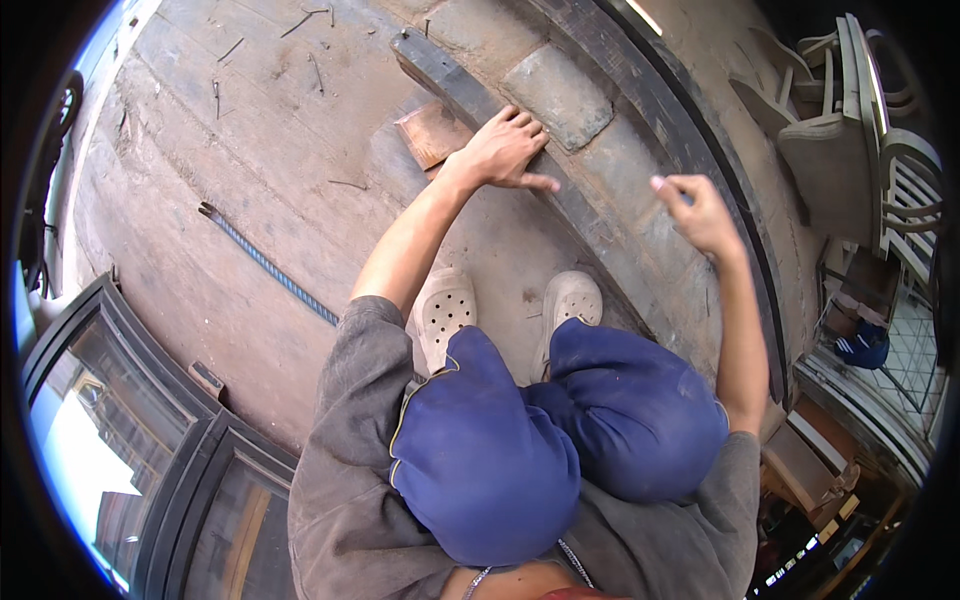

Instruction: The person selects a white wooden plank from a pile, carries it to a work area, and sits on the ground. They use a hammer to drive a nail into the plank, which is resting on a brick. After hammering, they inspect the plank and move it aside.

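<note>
A long dark wooden beam (440,75) runs from the upper middle toward the lower right, in front of my feet. My left hand (505,150) lies on top of it, fingers over the wood and thumb stretched out to the side. Against the beam's left side, close to that wrist, sits a reddish-brown wood block (432,135). My right hand (703,215) is raised to the right of the beam, its fingers curled in and slightly blurred. Whether something small is inside it I cannot make out.
A blue pry bar (268,262) lies on the dusty floor at left, and several bent nails (307,20) are scattered farther off. Dark-framed glass panels (150,420) lie lower left. A stone ledge (560,95) runs beyond the beam. Wooden chairs (835,140) stand at far right.
</note>
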### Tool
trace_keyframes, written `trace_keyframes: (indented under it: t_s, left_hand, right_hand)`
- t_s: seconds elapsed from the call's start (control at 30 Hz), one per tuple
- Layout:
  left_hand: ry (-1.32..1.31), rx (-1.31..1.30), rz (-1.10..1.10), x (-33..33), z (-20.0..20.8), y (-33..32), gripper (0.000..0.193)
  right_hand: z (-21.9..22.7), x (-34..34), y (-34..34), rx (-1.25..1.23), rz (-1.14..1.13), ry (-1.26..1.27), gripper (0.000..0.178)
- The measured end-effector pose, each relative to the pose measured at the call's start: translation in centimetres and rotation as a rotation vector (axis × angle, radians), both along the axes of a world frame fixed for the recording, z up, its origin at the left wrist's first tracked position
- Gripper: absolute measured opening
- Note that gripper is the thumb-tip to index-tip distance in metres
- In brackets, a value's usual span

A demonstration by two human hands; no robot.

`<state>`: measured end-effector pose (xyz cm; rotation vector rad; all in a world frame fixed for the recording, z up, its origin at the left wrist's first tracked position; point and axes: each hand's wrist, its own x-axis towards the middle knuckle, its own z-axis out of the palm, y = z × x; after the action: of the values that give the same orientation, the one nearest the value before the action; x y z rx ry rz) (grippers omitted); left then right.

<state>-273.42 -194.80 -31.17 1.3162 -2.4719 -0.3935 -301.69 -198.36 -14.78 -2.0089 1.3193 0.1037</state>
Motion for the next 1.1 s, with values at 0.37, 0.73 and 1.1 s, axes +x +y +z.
trace_keyframes:
  t_s: [0.37, 0.73, 1.1]
  left_hand:
    - [0.880, 0.011, 1.025, 2.6, 2.0, 17.0, 0.040]
    - [0.422, 0.304, 2.022, 4.3, -5.2, 40.7, 0.044]
    - [0.216, 0.349, 1.986, 6.9, -7.4, 40.6, 0.039]
  right_hand:
    - [-12.3, 5.1, 6.7, -0.469, -0.018, 0.015, 0.040]
    - [-10.7, -12.2, 20.4, -0.461, -0.239, 0.293, 0.065]
    - [-10.8, -11.1, 20.1, -0.237, -0.229, 0.333, 0.065]
